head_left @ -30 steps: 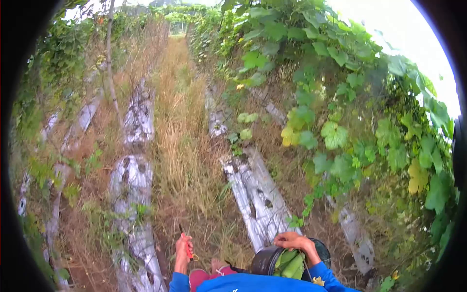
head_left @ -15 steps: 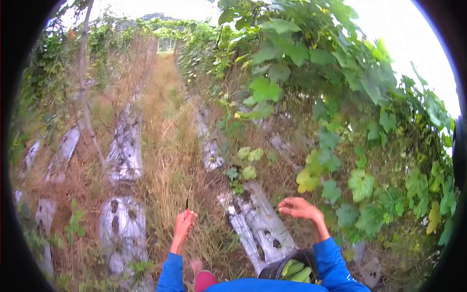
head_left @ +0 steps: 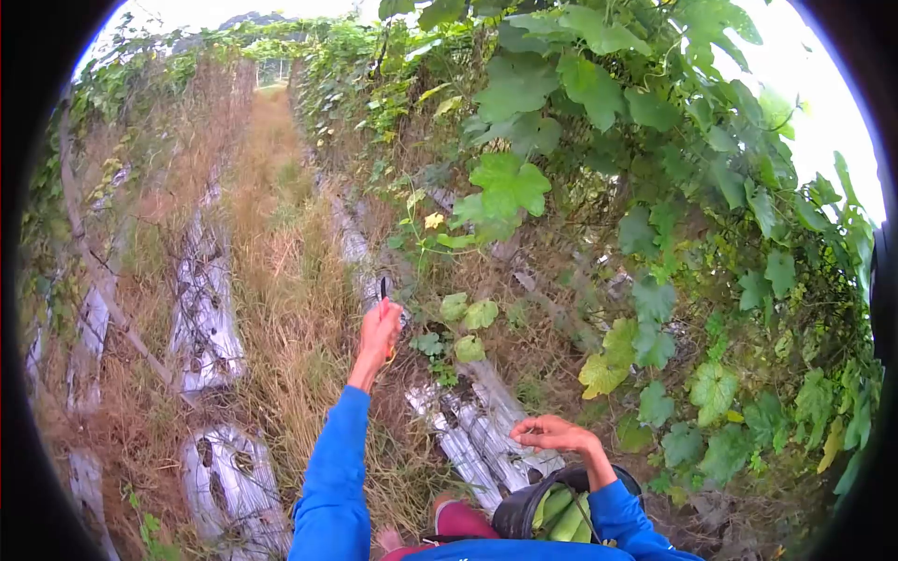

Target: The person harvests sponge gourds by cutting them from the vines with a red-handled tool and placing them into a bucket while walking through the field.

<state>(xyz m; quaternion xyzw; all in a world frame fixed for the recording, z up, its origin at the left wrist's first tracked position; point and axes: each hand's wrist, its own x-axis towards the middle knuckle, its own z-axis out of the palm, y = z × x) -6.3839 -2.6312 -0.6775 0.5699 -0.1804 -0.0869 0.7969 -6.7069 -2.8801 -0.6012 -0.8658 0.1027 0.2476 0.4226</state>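
My left hand (head_left: 381,329) is closed round the handle of a small knife (head_left: 383,288). Its dark blade points up, and a bit of red-orange handle shows below my fingers. My right hand (head_left: 554,435) hangs over the silvery plastic sheet, palm down, fingers loosely stretched to the left, with nothing visible in it. Just below it stands a black bucket (head_left: 514,516) holding several long green vegetables (head_left: 568,520), which look like gourds or cucumbers. My right forearm hides part of the bucket's rim.
Leafy vines (head_left: 599,89) form a tall wall on the right. A yellow flower (head_left: 434,221) hangs ahead of the knife. Dry grass (head_left: 281,252) runs down the row between strips of silvery plastic sheet (head_left: 208,318). A thin leaning pole (head_left: 79,224) stands at left.
My left hand has reached forward, up and slightly right with the knife. My right hand has dropped slightly and shifted left. The view has moved closer to the vines.
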